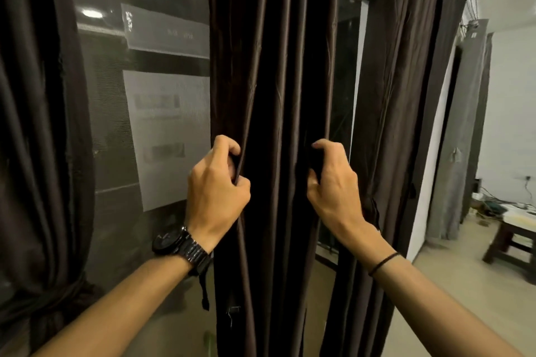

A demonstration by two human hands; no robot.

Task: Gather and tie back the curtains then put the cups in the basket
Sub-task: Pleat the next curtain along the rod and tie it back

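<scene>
1. Left hand (217, 182): near, centre-left; watch on wrist. Fingers curled shut on the left edge of the middle curtain (278, 95), fabric pinched betw. thumb and fingers.
2. Right hand (333, 182): near, centre-right; thin band on wrist. Closed on the right edge of same curtain, level w/ left hand.
3. Middle curtain: dark brown, hanging in vertical pleats betw. both hands, partly bunched, not tied.
4. Left curtain (37, 153): far left, already cinched low down w/ a tie.
5. Right curtain (406, 95): just right of middle panel, hanging loose.
6. Window (145, 95): behind, mesh/glass, pale reflections.
7. Low table (513, 238): far right, across room.
8. Cups, basket: not in view.

Step in hand (judged): gathering middle panel; tying and cups not yet done. Next move calls for bringing hands together to squeeze pleats into one bundle, then a tie-back; none clearly visible for this panel.
</scene>
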